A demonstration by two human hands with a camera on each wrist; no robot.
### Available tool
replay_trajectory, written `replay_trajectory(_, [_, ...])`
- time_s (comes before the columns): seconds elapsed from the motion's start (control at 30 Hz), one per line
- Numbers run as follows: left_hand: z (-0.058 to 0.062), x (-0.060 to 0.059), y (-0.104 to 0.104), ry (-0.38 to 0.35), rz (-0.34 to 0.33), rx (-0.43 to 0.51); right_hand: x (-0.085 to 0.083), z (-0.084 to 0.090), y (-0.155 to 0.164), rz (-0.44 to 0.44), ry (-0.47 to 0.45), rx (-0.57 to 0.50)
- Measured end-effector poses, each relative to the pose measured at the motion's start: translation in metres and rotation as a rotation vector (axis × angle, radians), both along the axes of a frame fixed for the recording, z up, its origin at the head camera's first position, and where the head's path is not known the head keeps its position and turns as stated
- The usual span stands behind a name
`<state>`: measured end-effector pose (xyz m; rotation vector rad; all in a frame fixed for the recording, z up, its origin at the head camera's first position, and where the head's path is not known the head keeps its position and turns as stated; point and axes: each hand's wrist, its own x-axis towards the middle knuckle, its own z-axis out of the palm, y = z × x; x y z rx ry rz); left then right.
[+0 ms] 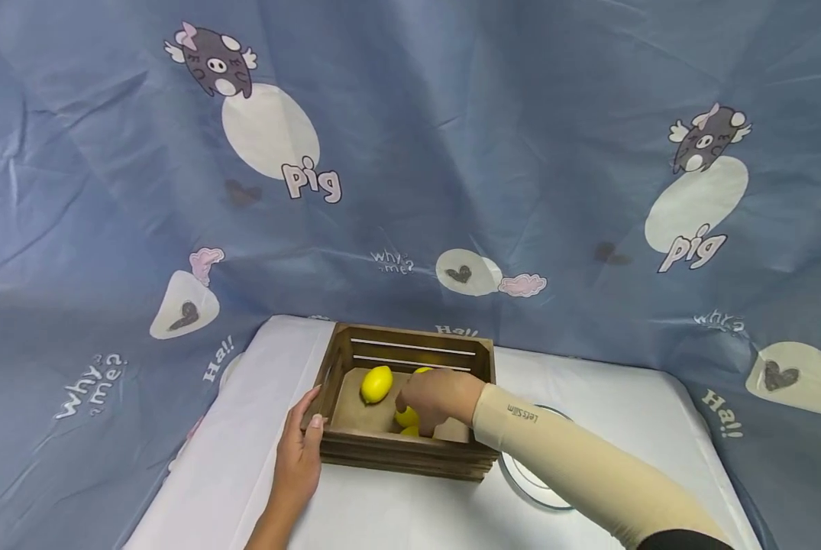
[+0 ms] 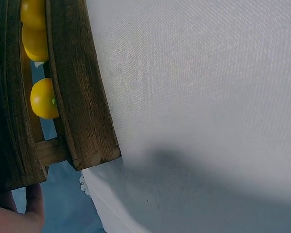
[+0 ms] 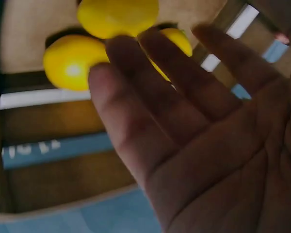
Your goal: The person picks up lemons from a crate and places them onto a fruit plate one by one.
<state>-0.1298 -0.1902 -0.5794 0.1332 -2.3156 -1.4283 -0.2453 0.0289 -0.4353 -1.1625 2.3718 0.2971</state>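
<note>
Crate: the crate (image 1: pixel 410 439) is wooden and stands on the table (image 1: pixel 396 519), near its far edge and a little toward the left side.
Lemons: several yellow lemons lie inside the crate. One lemon (image 1: pixel 376 383) lies alone near the far left corner of the crate floor. The others are close to the near wall, partly hidden by the right hand.
Left hand: the left hand (image 1: pixel 300 451) holds the near left corner of the crate, with the thumb on top of the wall. The fingers are not visible, so I cannot tell how they lie.
Right hand: the right hand (image 1: pixel 434 397) is inside the crate, over a lemon (image 1: pixel 406 417) by the near wall. In the right wrist view the fingers (image 3: pixel 150 102) are straight and slightly spread, and they hold nothing.
Plate: a plate (image 1: pixel 530 481) lies on the table just beside the right side of the crate, partly under the right sleeve.
Backdrop: a blue cloth with pig drawings hangs behind the table.
</note>
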Motion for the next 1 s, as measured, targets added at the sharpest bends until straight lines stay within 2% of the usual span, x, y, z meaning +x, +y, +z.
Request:
replay_trajectory(0.07, [-0.001,-0.003,0.001,0.004,-0.008,0.001,-0.004,-0.005,-0.004,-0.037,-0.046,0.051])
replay_trajectory(0.23, [-0.002,-0.004,0.001,0.007,-0.010,0.000,-0.009,-0.019,-0.013,-0.042,-0.106,0.094])
replay_trajectory(0.37, [-0.001,-0.002,0.000,0.008,-0.021,0.005,-0.014,-0.026,-0.017,-0.084,-0.197,0.090])
replay_trajectory(0.57, [0.000,-0.001,-0.002,0.031,-0.011,0.010,-0.026,-0.028,-0.018,-0.235,-0.406,0.028])
replay_trajectory(0.63, [0.001,-0.002,-0.002,0.036,-0.006,0.009,-0.030,-0.028,-0.017,-0.259,-0.453,0.016])
replay_trajectory(0.87, [0.003,-0.001,0.000,0.025,-0.006,0.025,-0.039,-0.036,-0.010,-0.269,-0.496,0.046])
replay_trajectory(1.0, [0.001,-0.001,0.001,0.022,-0.007,0.030,-0.040,-0.042,-0.005,-0.314,-0.532,0.020])
